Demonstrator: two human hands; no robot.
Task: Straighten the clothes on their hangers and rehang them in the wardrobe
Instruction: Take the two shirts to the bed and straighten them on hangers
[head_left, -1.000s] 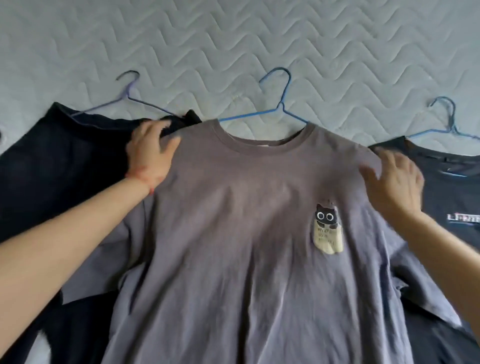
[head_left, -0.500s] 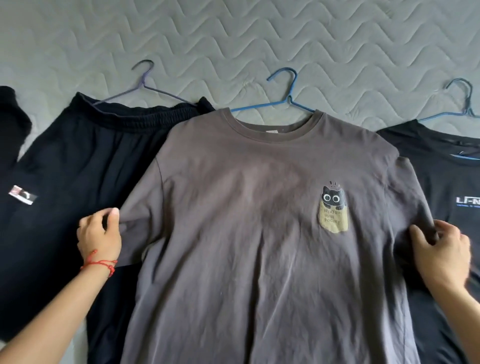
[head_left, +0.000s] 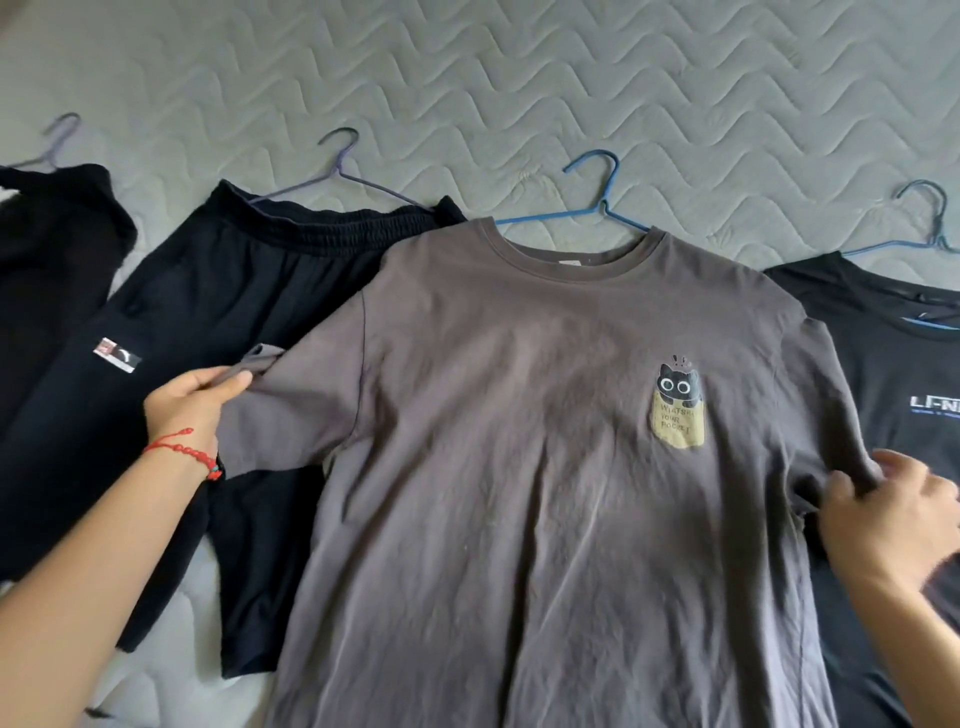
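Your grey T-shirt (head_left: 519, 441) lay flat on the quilted bed (head_left: 519, 78), on a blue hanger (head_left: 597, 202). Its long axis ran from the collar at the far side down toward you, with the hook pointing away. Your left hand (head_left: 187, 410) reached in from the lower left, its fingers (head_left: 228, 382) pinching the left sleeve's hem. Your right hand (head_left: 893, 519) came from the lower right, gripping the right sleeve's edge. Black shorts (head_left: 249, 322) and a dark T-shirt (head_left: 893, 364) lay beside it, each on a hanger.
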